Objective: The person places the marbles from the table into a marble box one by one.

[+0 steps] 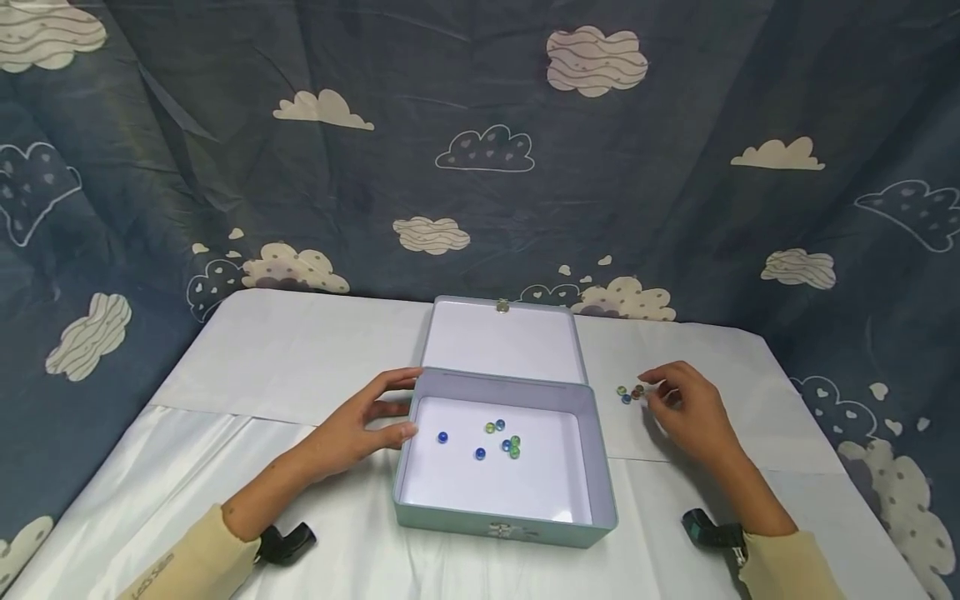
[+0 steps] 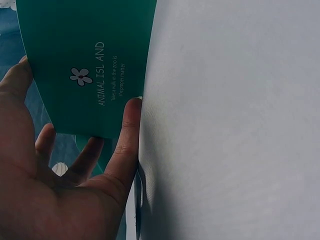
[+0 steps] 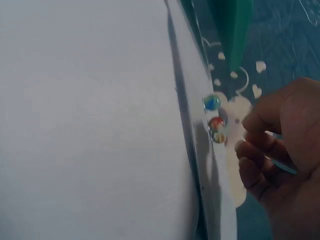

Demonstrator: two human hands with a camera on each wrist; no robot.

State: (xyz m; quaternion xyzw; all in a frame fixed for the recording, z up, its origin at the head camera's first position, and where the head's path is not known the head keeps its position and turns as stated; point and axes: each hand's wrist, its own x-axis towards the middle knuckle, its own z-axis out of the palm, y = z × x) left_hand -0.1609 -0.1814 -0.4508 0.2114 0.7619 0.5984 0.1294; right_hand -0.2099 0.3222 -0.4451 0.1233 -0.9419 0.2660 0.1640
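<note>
1. Head: seven glass marbles (image 1: pixel 506 446) lay in the hinged tin box (image 1: pixel 442 518), mostly mid-floor; the left hand's (image 1: pixel 341 437) unclenched fingers rested against its left edge. The right hand (image 1: pixel 686 410), fingers loosely bent, was just beside several loose marbles (image 1: pixel 626 399), between the box's right edge and the worktop's (image 1: pixel 712 350) far right corner.
2. Left wrist: extended fingers touched the green side wall (image 2: pixel 92 42).
3. Right wrist: the curved, released fingers were near the loose marbles.

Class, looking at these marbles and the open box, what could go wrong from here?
The loose marbles sit on the white surface with no rim around them, so a nudge from the right fingers might send them rolling. The left fingers touch the side of the box; an uneven push might set the marbles inside rolling.
</note>
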